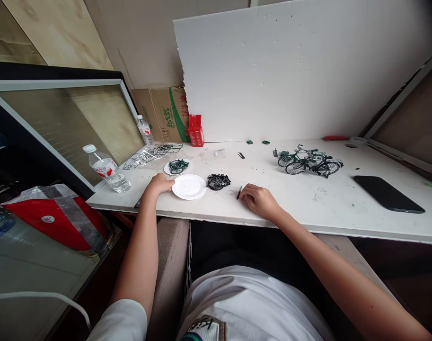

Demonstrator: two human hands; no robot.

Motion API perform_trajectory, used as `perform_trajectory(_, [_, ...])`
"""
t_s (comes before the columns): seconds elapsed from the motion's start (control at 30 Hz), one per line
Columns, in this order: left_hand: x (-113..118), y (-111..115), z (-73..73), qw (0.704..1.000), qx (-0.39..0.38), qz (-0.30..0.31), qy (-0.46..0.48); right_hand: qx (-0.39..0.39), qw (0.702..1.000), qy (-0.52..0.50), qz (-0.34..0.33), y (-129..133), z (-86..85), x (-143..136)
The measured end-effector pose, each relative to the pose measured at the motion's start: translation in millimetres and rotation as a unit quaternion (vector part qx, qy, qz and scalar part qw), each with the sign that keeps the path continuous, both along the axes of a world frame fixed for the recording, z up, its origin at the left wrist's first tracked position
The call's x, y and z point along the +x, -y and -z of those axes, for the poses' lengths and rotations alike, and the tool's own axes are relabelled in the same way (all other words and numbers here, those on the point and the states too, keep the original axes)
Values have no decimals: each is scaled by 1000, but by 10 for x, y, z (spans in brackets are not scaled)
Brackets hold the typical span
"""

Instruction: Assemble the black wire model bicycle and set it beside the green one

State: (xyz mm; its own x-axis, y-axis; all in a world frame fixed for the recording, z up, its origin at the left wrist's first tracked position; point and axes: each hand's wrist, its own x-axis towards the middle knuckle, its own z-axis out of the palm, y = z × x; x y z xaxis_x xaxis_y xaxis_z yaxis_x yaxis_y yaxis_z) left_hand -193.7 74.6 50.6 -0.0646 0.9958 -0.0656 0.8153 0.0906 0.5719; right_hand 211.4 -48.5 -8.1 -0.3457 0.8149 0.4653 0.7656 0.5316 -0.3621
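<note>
My left hand [161, 183] pinches the left rim of a white paper plate [189, 187], which looks empty apart from a tiny speck. Just right of that plate lies a pile of black model bicycle parts [219, 182], wheels among them. Behind it, a smaller white plate [168, 169] carries green bicycle parts [178, 166]. My right hand [260, 201] rests on the table with its fingers curled closed. At its fingertips is a small dark stick-like piece [239, 193] with a pale end; whether the fingers grip it is hard to see.
Assembled model bicycles, one green [296, 156] and one black [313, 166], stand right of centre. A black phone [389, 193] lies farther right. Water bottles [107, 169], part frames in plastic [152, 155], a red box [196, 130] and a cardboard carton [162, 113] occupy the left side.
</note>
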Motion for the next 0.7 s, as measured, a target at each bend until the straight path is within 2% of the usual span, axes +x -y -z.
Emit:
perform_trajectory(0.1, [-8,-14,4,999,3,-6,-49,-3,1000,0,3,-5,5,1])
perform_trajectory(0.3, [-12,-62,117,990,94,-90,60,-5,1000,-2,3,-11,7,-3])
perform_trajectory(0.7, [29,-103,225,992,69,-78,73,-1,1000,0,4,-13,7,-9])
